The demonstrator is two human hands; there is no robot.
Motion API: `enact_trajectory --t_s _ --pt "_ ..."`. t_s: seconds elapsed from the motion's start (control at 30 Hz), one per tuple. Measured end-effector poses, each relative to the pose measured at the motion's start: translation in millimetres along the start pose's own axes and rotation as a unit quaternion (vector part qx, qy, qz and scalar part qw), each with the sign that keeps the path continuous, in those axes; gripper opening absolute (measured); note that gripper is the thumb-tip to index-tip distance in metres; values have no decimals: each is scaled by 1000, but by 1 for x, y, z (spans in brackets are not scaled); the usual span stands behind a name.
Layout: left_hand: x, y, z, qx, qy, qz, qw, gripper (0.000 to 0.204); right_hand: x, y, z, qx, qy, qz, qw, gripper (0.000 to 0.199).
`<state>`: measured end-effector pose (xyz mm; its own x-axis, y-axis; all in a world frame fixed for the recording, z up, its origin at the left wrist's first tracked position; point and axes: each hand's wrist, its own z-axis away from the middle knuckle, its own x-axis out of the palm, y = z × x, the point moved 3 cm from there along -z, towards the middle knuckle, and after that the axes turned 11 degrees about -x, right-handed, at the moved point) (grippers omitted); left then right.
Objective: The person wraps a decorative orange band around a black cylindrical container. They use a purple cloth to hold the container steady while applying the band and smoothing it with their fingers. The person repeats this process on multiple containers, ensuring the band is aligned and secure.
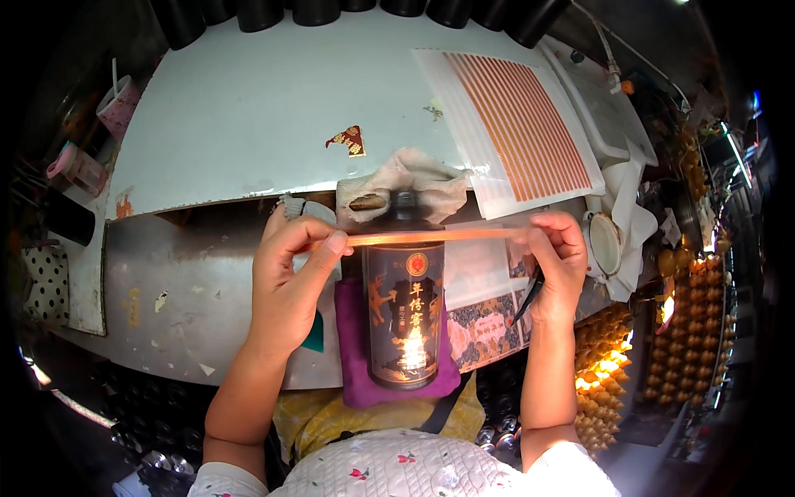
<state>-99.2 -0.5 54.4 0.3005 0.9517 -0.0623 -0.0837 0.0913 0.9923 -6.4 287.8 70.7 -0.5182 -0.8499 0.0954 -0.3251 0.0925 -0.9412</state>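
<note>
A thin copper-gold strip (pixel 431 237) is stretched level between my two hands, crossing in front of the shoulder of a black bottle (pixel 403 319) with gold and red decoration. My left hand (pixel 300 265) pinches its left end between thumb and fingers. At the other end, my right hand (pixel 556 263) is closed on the strip. A slim dark object (pixel 527 300) shows beside the right palm; I cannot tell its kind. The bottle lies on a purple cloth (pixel 356 356), its dark neck against a crumpled whitish cloth (pixel 402 178). Whether the strip touches the bottle cannot be seen.
A backing sheet with rows of copper strips (pixel 530 124) lies at the far right of the pale tabletop (pixel 248 108). Printed decal sheets (pixel 484 331) lie right of the bottle. Several black bottles (pixel 315 10) line the back. A white enamel cup (pixel 604 244) stands near my right hand.
</note>
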Motion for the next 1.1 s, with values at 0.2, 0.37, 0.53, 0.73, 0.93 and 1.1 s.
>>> enact_trajectory --t_s 0.2,0.37,0.53,0.73,0.93,1.1 --pt "10 -2 -4 22 42 23 999 12 -13 10 0 15 28 7 999 15" --pt "10 -4 -7 35 48 31 998 11 -23 14 -3 29 68 -4 997 16" --pt "9 -4 -6 46 39 13 998 11 -38 21 -1 6 72 -10 997 17" --pt "12 -5 -8 42 51 12 998 11 -43 24 -2 0 89 10 996 17" --pt "10 -9 -9 51 68 -56 995 7 -47 29 -4 2 83 2 997 16" --pt "11 -5 18 186 260 -219 922 15 -47 25 -3 1 94 3 996 16"
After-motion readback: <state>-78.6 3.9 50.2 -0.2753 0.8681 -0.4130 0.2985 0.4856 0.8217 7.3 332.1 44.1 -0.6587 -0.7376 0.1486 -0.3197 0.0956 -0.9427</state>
